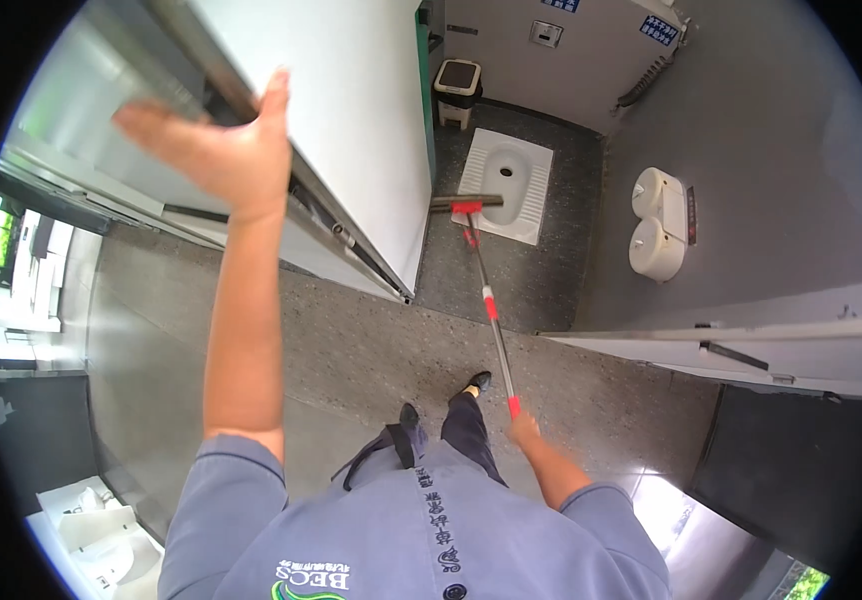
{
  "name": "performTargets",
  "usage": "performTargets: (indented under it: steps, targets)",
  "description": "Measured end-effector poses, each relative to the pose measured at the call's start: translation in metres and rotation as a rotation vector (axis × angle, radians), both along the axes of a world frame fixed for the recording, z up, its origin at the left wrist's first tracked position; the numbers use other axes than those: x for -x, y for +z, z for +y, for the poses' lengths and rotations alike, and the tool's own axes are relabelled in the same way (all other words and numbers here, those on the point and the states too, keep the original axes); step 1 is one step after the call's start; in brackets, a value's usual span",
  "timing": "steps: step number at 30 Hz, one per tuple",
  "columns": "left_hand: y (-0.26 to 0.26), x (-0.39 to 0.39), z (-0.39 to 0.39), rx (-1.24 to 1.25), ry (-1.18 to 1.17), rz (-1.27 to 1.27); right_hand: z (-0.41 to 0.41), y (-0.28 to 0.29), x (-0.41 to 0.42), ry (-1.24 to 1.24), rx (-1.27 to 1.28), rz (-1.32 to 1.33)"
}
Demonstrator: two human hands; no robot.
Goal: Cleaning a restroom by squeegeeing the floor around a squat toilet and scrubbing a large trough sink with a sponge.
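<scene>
My left hand (pixel 239 161) is raised at the edge of a white stall door (pixel 348 127), thumb and fingers spread to either side of the edge. Whether the palm presses on it is hard to tell. My right hand (pixel 525 430) grips the lower end of a long-handled mop or floor squeegee (pixel 501 352) with a metal pole and red fittings. Its wide flat head (pixel 467 203) reaches into the stall, over the left side of a white squat toilet (pixel 509 184). The head's left end lies close to the door.
A lidded bin (pixel 458 91) stands in the stall's back left corner. On the right wall hangs a double toilet-roll dispenser (pixel 658 225); a coiled hose (pixel 644 84) hangs farther back. A white door or panel (pixel 738 356) stands at right. Washbasins (pixel 100 547) are at lower left.
</scene>
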State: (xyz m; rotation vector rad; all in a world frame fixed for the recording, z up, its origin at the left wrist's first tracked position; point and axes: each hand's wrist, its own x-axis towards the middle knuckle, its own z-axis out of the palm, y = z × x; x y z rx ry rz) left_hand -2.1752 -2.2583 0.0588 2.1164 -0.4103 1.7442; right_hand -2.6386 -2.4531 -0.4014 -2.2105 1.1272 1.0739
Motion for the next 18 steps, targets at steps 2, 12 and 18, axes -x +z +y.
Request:
performTargets:
  steps: [2,12,18]
  targets:
    - [-0.003,-0.004,0.005,0.036,-0.078,-0.012,0.023,0.011,0.068,-0.022,-0.015,0.1]
    - [-0.007,-0.005,0.009,0.106,-0.14,0.008,0.153,0.057,0.377,-0.276,-0.004,0.28]
    - [-0.007,-0.006,0.009,0.114,-0.178,-0.006,0.187,0.12,0.373,-0.483,-0.052,0.194]
